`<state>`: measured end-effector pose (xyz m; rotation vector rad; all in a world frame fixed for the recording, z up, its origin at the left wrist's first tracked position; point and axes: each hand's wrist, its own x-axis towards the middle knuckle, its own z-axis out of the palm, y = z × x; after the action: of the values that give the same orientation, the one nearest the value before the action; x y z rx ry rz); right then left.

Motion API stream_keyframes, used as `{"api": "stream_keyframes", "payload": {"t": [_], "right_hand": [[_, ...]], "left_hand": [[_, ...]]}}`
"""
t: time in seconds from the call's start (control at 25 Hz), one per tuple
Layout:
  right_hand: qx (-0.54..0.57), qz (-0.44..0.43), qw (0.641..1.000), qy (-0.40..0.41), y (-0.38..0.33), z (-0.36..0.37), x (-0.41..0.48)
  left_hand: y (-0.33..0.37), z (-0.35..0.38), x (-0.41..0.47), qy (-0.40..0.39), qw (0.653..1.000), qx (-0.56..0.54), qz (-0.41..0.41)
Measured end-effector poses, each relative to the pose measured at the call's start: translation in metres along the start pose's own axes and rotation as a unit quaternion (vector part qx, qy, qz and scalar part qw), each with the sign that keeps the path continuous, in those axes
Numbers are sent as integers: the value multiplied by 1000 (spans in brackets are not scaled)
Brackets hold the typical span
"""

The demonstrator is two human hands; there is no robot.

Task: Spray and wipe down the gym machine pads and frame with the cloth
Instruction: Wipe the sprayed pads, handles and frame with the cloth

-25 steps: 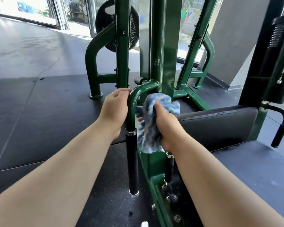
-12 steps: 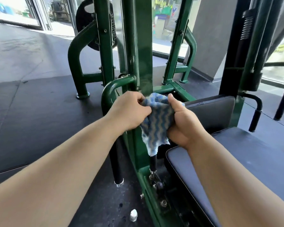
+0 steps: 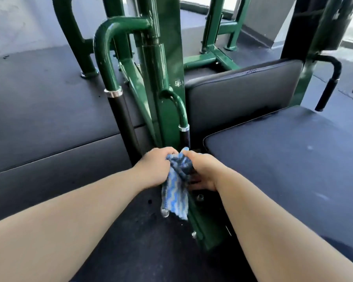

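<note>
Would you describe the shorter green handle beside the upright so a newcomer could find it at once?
Start at the wide green upright mid-machine. The short handle curves down its right side, beside the black back pad. Unlike the long handle further left, it is thinner, with a stubby black grip.

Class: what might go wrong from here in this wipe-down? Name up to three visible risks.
The loose end of the cloth hangs beside a bolt on the green frame base and may snag. The left hand and right hand grip it just beneath the short handle, so knuckles might knock metal. A small pale object by the cloth's end could get knocked.
</note>
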<state>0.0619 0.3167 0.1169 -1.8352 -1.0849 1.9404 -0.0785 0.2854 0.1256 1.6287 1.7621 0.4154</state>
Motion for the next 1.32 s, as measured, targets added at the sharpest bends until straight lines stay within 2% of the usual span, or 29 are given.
{"api": "stream_keyframes", "payload": {"t": [0.08,0.16,0.28,0.36,0.44,0.6,0.72,0.8,0.92,1.08,1.2,1.32], "right_hand": [[-10,66,996,-51,32,7,17],[-63,112,990,-64,56,12,30],[-143,133,979,-61,75,22,42],[-149,136,976,-82,83,28,49],[-227,88,965,-91,92,34,60],[-395,-41,913,-87,116,54,75],[-414,-70,906,-48,137,67,80],[-412,-81,908,-13,143,67,83],[-346,-40,937,5,120,51,82],[-387,-3,918,-89,40,-8,50],[-313,-49,948,-32,-12,-91,5],[-194,-125,971,67,-31,-161,-35]], "left_hand": [[-15,20,-6,-42,991,124,-7],[-27,38,-17,-88,971,217,-41],[-56,58,-31,-140,953,254,-88],[-79,58,-31,-138,950,252,-121],[-100,54,-28,-125,954,241,-130],[-117,38,-24,-60,974,53,-213],[-113,36,-27,-31,971,1,-239],[-105,38,-31,-22,974,-6,-224],[-80,46,-42,-87,975,22,-203],[-5,45,-29,-166,977,101,-88],[78,29,8,-155,973,174,9],[149,6,38,-89,981,162,58]]}}
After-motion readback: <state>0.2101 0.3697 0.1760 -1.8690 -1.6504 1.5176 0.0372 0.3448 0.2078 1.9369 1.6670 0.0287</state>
